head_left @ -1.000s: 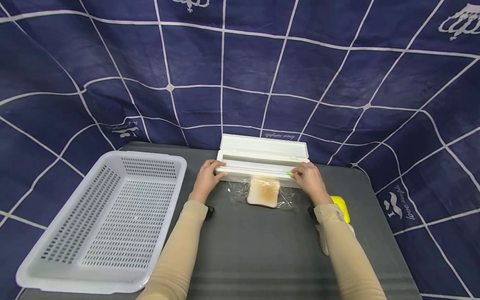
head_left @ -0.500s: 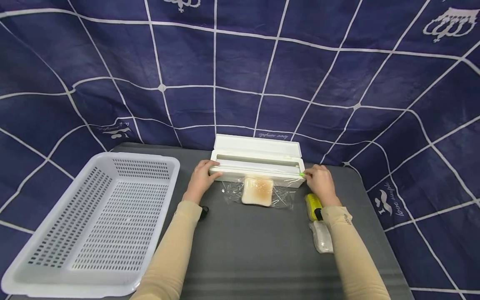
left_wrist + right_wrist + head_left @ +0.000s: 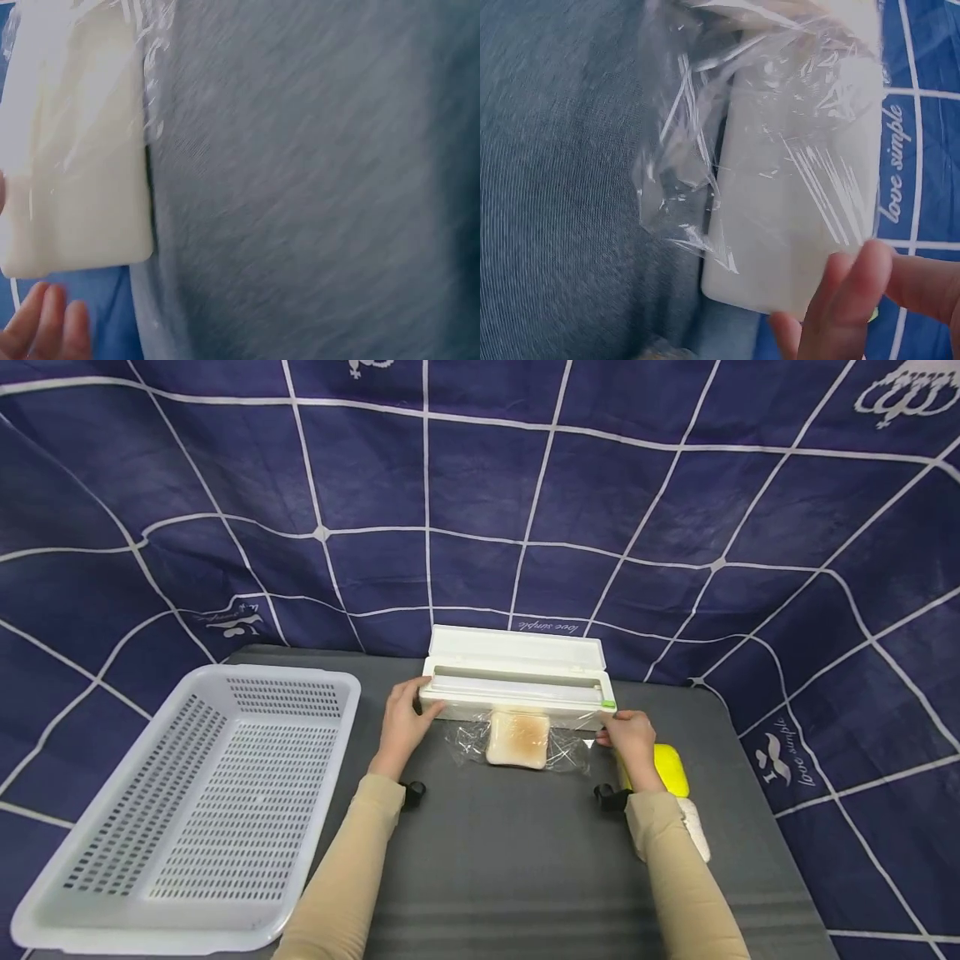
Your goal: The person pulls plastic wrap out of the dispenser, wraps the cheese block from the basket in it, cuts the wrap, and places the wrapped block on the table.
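Note:
A white cling film dispenser [image 3: 517, 689] lies at the back of the table with its lid raised and a roll inside. Its green slider [image 3: 608, 703] sits at the right end of the cutting rail. Clear film [image 3: 682, 150] hangs from the front, spread around and over a slice of toast bread [image 3: 518, 740] before the box. My left hand [image 3: 405, 718] holds the dispenser's left end, thumb at the front and fingers toward the back. My right hand [image 3: 632, 742] is at the right front corner, fingers loosely bent by the box; whether they touch it is unclear.
A large white plastic basket [image 3: 255, 810] with slotted walls stands on the left. Near my right forearm lie a yellow object [image 3: 671, 768] and a pale wrapped item [image 3: 693, 829], both partly covered. A dark blue patterned cloth [image 3: 480, 568] rises behind the grey table [image 3: 510, 860].
My right hand slid the green slider rightward to the rail's end, then let it go and dropped to the box's front right corner. My left hand stays at the left end.

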The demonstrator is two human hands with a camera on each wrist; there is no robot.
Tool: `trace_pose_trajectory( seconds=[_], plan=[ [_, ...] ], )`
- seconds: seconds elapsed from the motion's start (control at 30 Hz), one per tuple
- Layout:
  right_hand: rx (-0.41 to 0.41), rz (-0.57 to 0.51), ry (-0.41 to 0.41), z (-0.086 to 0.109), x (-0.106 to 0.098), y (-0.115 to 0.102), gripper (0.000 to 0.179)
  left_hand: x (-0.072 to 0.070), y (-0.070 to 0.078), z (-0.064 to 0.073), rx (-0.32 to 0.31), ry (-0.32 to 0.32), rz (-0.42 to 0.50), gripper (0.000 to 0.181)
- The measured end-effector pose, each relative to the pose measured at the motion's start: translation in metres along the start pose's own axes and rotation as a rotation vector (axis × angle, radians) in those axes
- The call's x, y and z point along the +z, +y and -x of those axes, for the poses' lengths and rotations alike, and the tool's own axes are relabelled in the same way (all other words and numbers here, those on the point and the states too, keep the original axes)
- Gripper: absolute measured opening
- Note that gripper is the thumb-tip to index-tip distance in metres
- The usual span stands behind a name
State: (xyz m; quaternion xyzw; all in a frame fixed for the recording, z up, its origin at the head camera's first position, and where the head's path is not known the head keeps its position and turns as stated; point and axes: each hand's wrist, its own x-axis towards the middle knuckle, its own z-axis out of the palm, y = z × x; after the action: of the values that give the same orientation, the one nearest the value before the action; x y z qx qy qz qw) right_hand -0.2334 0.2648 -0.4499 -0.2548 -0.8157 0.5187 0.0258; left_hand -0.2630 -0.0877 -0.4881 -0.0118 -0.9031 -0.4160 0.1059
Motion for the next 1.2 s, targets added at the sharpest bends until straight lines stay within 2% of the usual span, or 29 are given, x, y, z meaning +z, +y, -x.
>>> trace_pose_trajectory(
  seconds=[0.07,0.17,0.27,0.37,0.57,0.67,0.77,0.93,1.0,1.1,1.2],
  plan=[
    [0.032,-0.032,-0.017,-0.002,-0.001,0.003,0.060,0.004,0.000,0.003,0.015,0.060,0.026,0.048],
    [0.055,-0.059,-0.018,-0.004,0.000,0.007,0.061,0.008,-0.001,0.007,0.064,0.105,0.049,0.038],
    [0.072,-0.053,0.026,-0.004,0.006,0.010,0.057,0.011,0.001,0.009,0.111,0.119,0.062,0.025],
    [0.078,-0.055,0.076,-0.004,0.013,0.013,0.052,0.012,0.006,0.011,0.120,0.135,0.049,0.014],
    [0.064,-0.069,0.081,-0.002,0.014,0.016,0.045,0.015,0.010,0.018,0.140,0.165,-0.018,0.013],
    [0.039,-0.062,0.085,-0.001,0.013,0.017,0.039,0.016,0.009,0.022,0.147,0.175,-0.021,0.013],
    [0.014,-0.040,0.078,0.000,0.012,0.016,0.036,0.018,0.008,0.026,0.092,0.166,0.003,0.015],
    [0.014,-0.025,0.061,0.000,0.012,0.016,0.033,0.019,0.008,0.030,-0.110,0.108,0.057,0.030],
    [0.011,-0.021,0.062,0.000,0.013,0.016,0.032,0.019,0.010,0.030,-0.166,0.073,0.082,0.036],
    [-0.009,-0.015,0.061,0.001,0.014,0.017,0.030,0.020,0.014,0.028,-0.210,0.029,0.123,0.041],
    [-0.023,-0.006,0.055,0.001,0.016,0.018,0.029,0.022,0.019,0.026,-0.249,0.030,0.158,0.044]
  ],
)
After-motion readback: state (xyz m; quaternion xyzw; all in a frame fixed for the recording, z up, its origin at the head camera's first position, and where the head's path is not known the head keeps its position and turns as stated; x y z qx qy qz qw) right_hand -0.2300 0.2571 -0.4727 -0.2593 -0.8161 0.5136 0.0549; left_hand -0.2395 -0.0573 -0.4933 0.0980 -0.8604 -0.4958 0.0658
